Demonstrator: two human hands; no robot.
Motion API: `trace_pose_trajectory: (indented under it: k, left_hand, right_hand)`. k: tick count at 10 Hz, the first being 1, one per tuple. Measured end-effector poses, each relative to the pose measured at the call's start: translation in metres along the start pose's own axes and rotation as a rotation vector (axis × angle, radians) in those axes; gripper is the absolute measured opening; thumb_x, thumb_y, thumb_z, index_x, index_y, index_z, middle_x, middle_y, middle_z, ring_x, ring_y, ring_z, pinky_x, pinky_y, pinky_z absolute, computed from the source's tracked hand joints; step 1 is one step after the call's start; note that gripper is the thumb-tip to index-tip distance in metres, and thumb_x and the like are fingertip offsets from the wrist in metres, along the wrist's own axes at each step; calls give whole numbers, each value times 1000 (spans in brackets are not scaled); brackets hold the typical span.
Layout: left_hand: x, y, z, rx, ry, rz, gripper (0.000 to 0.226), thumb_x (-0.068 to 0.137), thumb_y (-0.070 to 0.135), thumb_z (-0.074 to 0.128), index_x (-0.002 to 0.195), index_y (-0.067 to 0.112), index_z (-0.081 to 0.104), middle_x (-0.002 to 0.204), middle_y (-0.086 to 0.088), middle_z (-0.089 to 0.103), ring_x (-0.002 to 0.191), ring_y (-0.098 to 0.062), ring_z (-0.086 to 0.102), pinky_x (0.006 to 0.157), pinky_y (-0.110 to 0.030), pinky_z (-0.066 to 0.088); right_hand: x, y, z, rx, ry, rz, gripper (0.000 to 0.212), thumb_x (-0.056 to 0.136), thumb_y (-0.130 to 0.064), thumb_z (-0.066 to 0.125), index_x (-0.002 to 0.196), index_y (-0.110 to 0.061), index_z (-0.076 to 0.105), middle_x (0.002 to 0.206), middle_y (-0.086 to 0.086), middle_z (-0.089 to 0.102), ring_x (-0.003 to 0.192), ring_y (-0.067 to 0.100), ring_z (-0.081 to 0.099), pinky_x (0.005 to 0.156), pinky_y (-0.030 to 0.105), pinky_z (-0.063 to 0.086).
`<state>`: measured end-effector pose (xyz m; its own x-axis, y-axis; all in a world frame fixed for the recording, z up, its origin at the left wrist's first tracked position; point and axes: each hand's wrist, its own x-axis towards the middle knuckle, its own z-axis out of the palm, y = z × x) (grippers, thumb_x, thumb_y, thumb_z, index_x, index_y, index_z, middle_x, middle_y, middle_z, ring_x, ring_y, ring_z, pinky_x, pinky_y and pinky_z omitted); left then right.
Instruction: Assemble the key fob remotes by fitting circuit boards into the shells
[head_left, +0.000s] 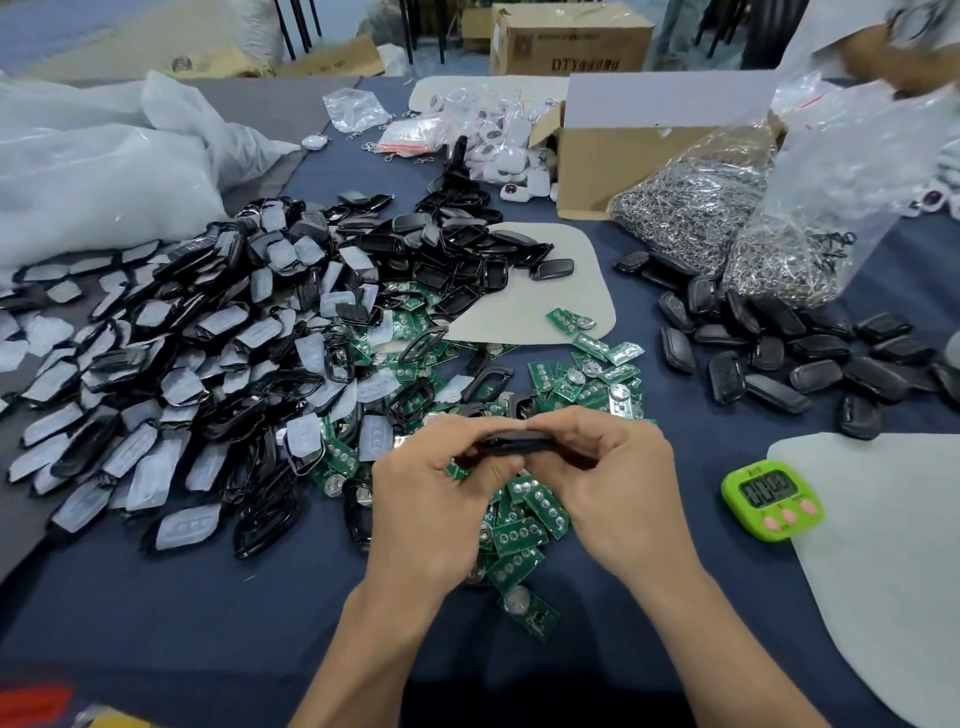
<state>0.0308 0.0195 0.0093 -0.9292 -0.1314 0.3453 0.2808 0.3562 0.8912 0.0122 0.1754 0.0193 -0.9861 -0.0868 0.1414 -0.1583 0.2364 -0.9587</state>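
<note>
Both hands meet over the middle of the table and hold one black key fob shell (511, 442) edge-on between them. My left hand (431, 499) grips its left end with curled fingers. My right hand (608, 483) pinches its right end, thumb on top. Whether a board sits inside the shell is hidden. Green circuit boards (524, 530) with round button cells lie in a loose heap right under and beyond my hands. A big pile of black shell halves with white rubber pads (197, 364) fills the left side.
Closed black fobs (769, 348) lie at the right. A green timer (771, 499) stands beside a grey mat (893, 545). Bags of metal rings (717, 218), a cardboard box (613, 156) and white plastic sacks (104, 161) line the back. Another person's hand (909, 57) shows top right.
</note>
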Motion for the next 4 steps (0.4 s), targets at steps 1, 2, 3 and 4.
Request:
trace_pose_trajectory:
  k: [1, 2, 3, 4]
  left_hand:
    - [3, 3, 2, -8, 3, 16, 56, 78, -2, 84, 102, 49, 78, 96, 21, 77, 93, -7, 73, 81, -15, 53]
    - [4, 7, 3, 15, -4, 10, 54, 79, -2, 86, 103, 45, 79, 98, 23, 77, 94, -6, 73, 82, -14, 53]
    - [8, 9, 4, 66, -16, -137, 64, 76, 4, 90, 107, 57, 71, 99, 32, 74, 90, 6, 67, 80, -4, 46]
    - [4, 20, -4, 85, -110, -226, 64, 80, 18, 88, 118, 63, 62, 110, 39, 69, 101, 6, 65, 84, -6, 46]
  right_hand:
    - [1, 4, -4, -29, 13, -36, 39, 82, 8, 78, 91, -30, 81, 78, -12, 77, 68, 7, 72, 61, 19, 53]
    - [4, 6, -7, -57, 35, -97, 40, 83, 4, 79, 93, -35, 80, 80, -14, 78, 70, 8, 73, 62, 22, 56]
    - [11, 10, -12, -110, -18, -31, 37, 76, -3, 81, 92, -36, 81, 80, -12, 79, 72, 6, 74, 66, 23, 58]
    - [34, 21, -33, 420, 205, 269, 26, 68, -2, 84, 89, -16, 82, 86, 6, 79, 74, 19, 73, 69, 24, 60]
